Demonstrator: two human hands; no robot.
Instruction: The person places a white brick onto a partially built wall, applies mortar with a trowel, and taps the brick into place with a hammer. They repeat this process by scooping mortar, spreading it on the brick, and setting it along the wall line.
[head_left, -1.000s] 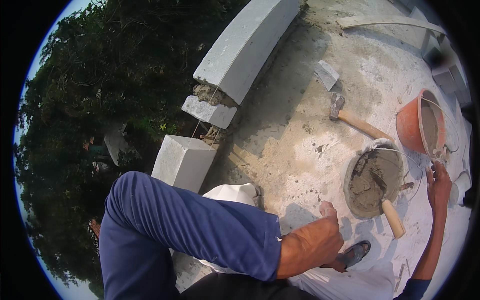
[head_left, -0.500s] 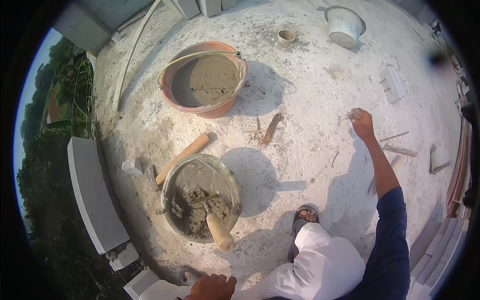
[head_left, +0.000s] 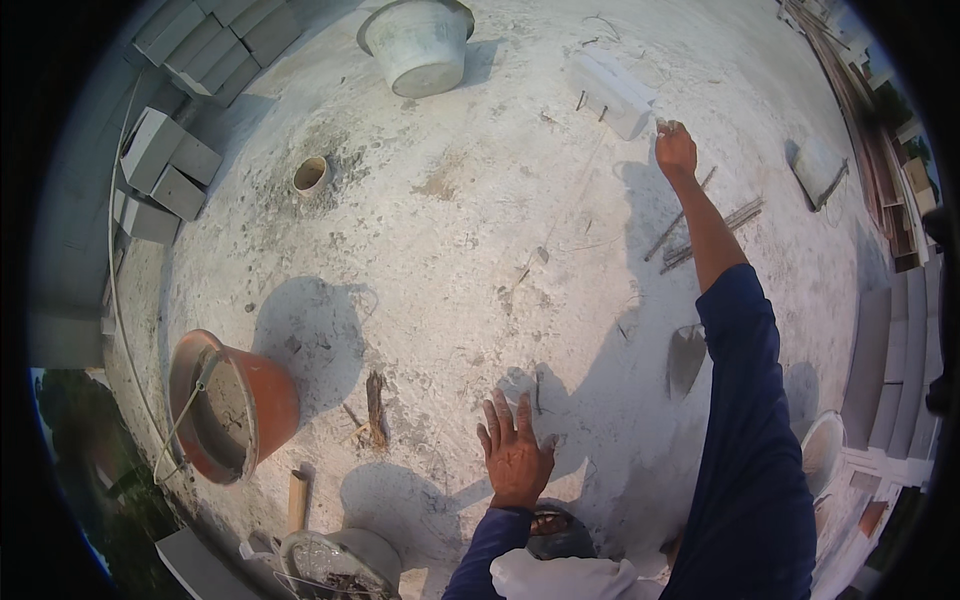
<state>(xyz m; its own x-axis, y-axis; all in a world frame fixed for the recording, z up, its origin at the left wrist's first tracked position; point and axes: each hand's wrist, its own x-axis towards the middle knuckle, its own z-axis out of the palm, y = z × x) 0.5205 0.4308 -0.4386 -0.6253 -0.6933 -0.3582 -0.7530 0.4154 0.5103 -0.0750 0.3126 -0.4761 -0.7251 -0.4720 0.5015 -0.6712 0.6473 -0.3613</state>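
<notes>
My left hand (head_left: 515, 455) lies flat on the rough concrete floor (head_left: 450, 250) with its fingers spread and nothing in it. My right arm, in a blue sleeve, stretches far out. My right hand (head_left: 676, 150) has its fingers curled at the near corner of a white block (head_left: 610, 92) that lies on the floor. Whether those fingers pinch something is too small to tell. A thin string (head_left: 560, 215) runs from the block toward the middle of the floor.
An orange bucket of mortar (head_left: 275, 395) stands at the left, a white bucket (head_left: 415, 45) at the far edge. Grey blocks (head_left: 160, 170) are stacked far left. A trowel (head_left: 685, 360), metal rods (head_left: 700, 225), a wooden stick (head_left: 375, 405) and a mortar pan (head_left: 330, 565) lie around.
The view has swung across the floor. My right arm has reached farther out, up to the white block. My left hand has come down flat on the concrete.
</notes>
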